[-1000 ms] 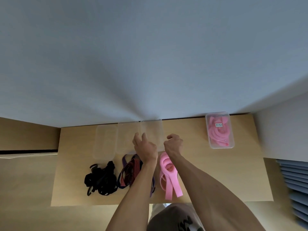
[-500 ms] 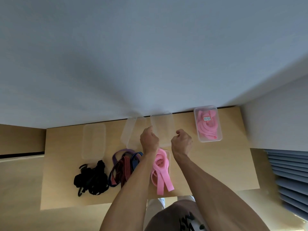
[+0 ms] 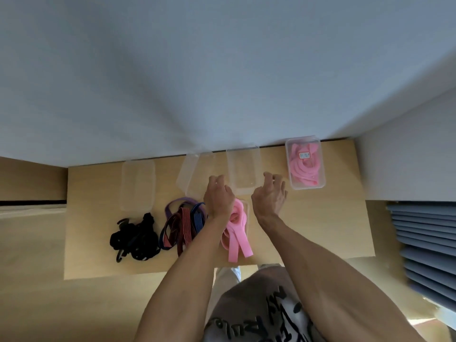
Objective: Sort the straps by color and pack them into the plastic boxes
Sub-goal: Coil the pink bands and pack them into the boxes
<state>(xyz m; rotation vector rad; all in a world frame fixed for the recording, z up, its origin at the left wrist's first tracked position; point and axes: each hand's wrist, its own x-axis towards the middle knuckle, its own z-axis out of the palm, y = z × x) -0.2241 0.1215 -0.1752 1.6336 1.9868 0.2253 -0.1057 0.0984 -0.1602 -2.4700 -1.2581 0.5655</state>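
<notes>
Both forearms reach forward over the table [image 3: 320, 230], toward an empty clear box [image 3: 243, 169]. The left hand [image 3: 218, 197] and right hand [image 3: 270, 196] flank its near end, fingers loosely curled, holding nothing. Loose pink straps [image 3: 237, 233] lie just nearer than that box; black straps [image 3: 134, 239] lie far left.
</notes>
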